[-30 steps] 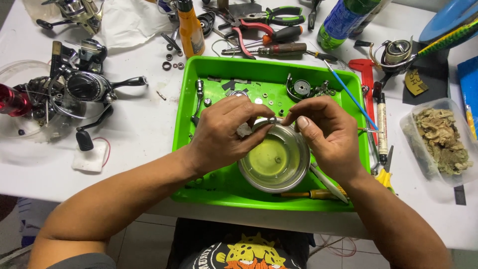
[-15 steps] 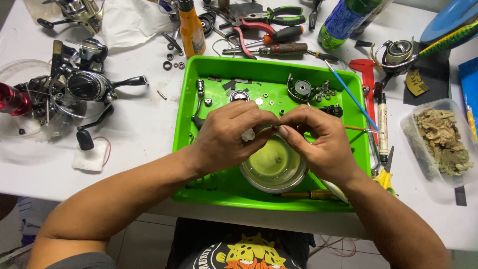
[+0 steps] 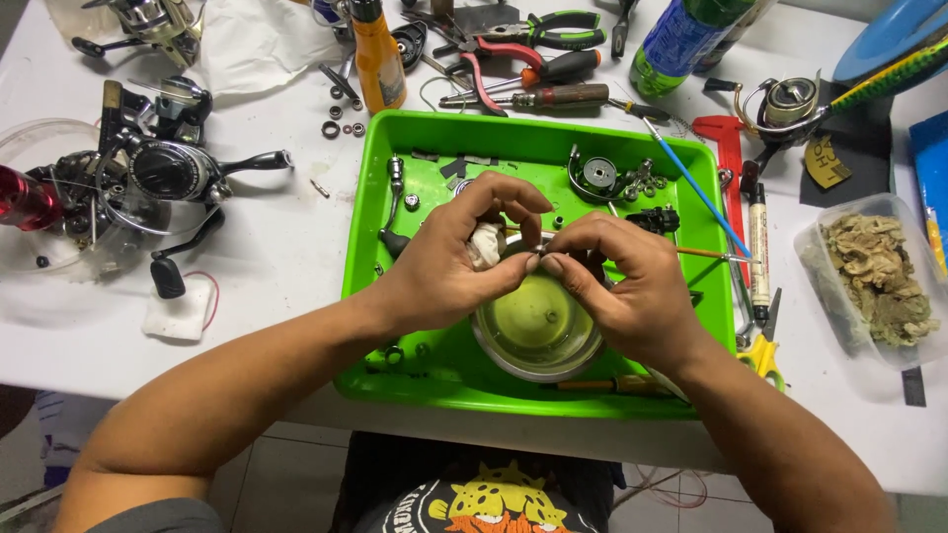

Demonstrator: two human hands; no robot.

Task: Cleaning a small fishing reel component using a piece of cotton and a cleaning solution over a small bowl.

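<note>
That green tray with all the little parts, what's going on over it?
A person is working with both bare hands over a green tray of small metal parts. The left hand holds a bit of white cloth, and the right hand meets it fingertip to fingertip over a small part, too tiny to identify. Right below them sits a glass bowl of yellowish liquid. Fishing reels, pliers and screwdrivers lie around the tray on the white table.

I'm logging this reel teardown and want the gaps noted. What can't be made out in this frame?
Head view:
- The part pinched over the bowl: too small, covered by the fingertips of the left hand and right hand.
- White cloth: mostly hidden inside the left hand.
- Tray middle: blocked by both hands.
- Green bottle: cut off by the top edge.
</note>
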